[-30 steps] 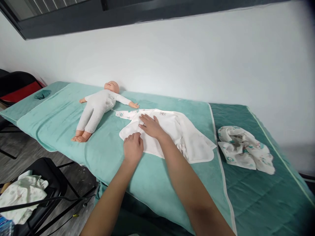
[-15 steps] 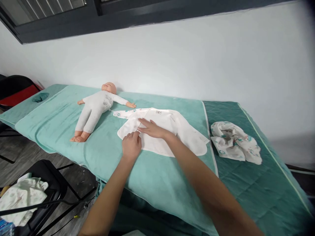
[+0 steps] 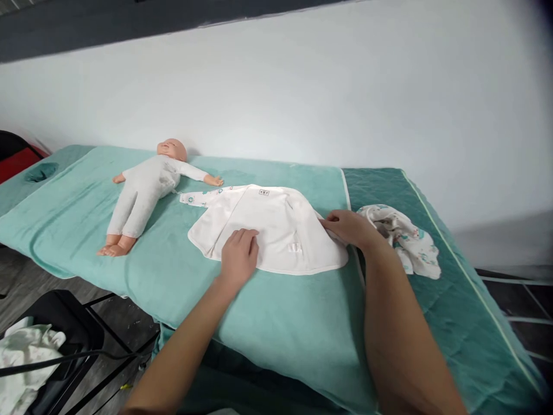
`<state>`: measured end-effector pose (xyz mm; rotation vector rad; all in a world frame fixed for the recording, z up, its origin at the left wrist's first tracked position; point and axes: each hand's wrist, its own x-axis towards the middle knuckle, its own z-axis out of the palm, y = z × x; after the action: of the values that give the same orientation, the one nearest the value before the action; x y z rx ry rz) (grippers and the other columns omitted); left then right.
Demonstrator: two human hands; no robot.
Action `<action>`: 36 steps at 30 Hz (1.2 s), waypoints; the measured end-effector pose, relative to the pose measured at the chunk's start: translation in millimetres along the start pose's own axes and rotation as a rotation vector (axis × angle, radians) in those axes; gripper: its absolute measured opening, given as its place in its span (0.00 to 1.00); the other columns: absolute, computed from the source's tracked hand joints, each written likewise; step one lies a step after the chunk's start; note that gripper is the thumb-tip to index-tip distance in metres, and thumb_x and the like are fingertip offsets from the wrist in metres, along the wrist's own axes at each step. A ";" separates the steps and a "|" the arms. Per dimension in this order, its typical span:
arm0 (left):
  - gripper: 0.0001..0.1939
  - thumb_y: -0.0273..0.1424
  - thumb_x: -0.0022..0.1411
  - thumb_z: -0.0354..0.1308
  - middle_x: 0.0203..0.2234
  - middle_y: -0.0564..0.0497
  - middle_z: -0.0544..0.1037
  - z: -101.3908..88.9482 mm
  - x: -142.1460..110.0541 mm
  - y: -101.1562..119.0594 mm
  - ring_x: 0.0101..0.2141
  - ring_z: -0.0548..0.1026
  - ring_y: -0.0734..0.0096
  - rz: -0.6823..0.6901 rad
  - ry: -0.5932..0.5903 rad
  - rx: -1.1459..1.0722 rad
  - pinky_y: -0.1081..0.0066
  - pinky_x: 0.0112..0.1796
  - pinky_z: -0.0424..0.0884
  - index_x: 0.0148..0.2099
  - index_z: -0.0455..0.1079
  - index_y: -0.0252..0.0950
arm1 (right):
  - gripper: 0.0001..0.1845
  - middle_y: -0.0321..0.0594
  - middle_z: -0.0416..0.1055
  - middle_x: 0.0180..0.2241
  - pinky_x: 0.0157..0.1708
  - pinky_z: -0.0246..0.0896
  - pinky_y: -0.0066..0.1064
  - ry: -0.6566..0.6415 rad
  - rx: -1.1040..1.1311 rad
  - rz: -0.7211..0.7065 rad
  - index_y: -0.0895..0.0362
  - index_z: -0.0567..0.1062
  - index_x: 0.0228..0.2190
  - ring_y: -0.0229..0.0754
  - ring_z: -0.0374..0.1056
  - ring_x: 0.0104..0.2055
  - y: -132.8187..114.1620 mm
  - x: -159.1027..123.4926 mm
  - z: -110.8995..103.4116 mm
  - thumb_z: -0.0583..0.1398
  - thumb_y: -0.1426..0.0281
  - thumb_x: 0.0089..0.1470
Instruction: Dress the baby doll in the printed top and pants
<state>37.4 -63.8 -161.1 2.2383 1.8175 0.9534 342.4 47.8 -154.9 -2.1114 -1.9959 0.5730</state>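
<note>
Fingers of the left hand (image 3: 238, 259) bend loosely on the white cloth baby shirt (image 3: 279, 225), likely light, floppy and best held where the right hand (image 3: 353, 228) touches, pinch unclear.

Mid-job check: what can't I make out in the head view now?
- Head view: whether the right hand pinches the shirt; the hand hides its underside.
- Head view: the print on the collar label; too small.
- Head view: part of the bundle; behind the right hand and forearm.
- Head view: the chair's far side; cut off by the left edge.
</note>
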 end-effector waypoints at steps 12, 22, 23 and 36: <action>0.25 0.46 0.73 0.47 0.57 0.45 0.77 70.3 92.1 56.1 0.60 0.70 0.55 -0.021 -0.297 -0.175 0.53 0.59 0.63 0.62 0.66 0.38 | 0.14 0.45 0.78 0.38 0.40 0.61 0.38 0.606 0.189 0.091 0.54 0.75 0.36 0.51 0.71 0.40 12.3 13.4 4.5 0.60 0.57 0.58; 0.29 0.43 0.74 0.45 0.63 0.40 0.70 70.7 79.9 57.8 0.65 0.64 0.54 0.169 -0.323 -0.015 0.50 0.59 0.61 0.71 0.55 0.38 | 0.14 0.53 0.75 0.42 0.52 0.65 0.48 0.825 0.198 -0.118 0.57 0.76 0.38 0.54 0.70 0.47 11.6 17.6 1.8 0.54 0.63 0.58; 0.29 0.44 0.74 0.45 0.62 0.40 0.71 70.1 75.7 59.1 0.64 0.65 0.54 0.191 -0.321 -0.010 0.51 0.59 0.62 0.71 0.56 0.38 | 0.15 0.52 0.75 0.43 0.54 0.65 0.49 0.809 0.212 -0.193 0.57 0.76 0.40 0.54 0.70 0.50 4.0 14.7 3.6 0.54 0.63 0.59; 0.21 0.39 0.74 0.45 0.63 0.39 0.69 38.8 -30.4 96.7 0.64 0.64 0.54 0.480 -0.301 0.042 0.49 0.64 0.60 0.61 0.67 0.35 | 0.34 0.50 0.51 0.72 0.71 0.40 0.54 0.123 -0.044 -0.620 0.60 0.58 0.69 0.52 0.45 0.75 -49.6 4.9 45.0 0.45 0.55 0.70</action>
<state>136.9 -107.1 -160.6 2.7289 1.2127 0.5834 279.3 50.8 -177.4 -1.3750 -2.4246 0.2794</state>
